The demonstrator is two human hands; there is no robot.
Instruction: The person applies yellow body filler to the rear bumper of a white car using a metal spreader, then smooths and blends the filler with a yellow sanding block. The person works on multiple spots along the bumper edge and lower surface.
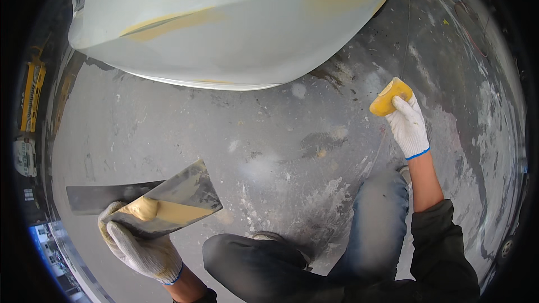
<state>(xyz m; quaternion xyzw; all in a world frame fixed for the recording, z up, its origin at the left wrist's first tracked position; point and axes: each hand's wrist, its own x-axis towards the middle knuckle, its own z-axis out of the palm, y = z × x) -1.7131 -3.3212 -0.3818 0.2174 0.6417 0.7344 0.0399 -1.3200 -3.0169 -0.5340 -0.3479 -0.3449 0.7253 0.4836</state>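
Observation:
My left hand [137, 252], in a white knit glove, is closed on the near edge of a grey putty board [193, 191]. A lump of yellowish putty [143, 207] and a smeared band of it lie on the board. From behind the board a dark flat strip [104, 193] sticks out to the left; whether my fingers hold it too, I cannot tell. Off to the right, my gloved right hand [408, 126] grips a yellow putty spreader [384, 101], thumb on its face. Ahead is a pale, glossy vehicle body panel [236, 39] with yellowish putty patches [168, 22], apart from both hands.
The grey floor [269, 140] is stained and scuffed. My bent knees [379, 219] are in the lower middle. A yellow slotted metal piece [32, 95] stands at the far left. A thin red hose or cable [474, 39] lies at the upper right.

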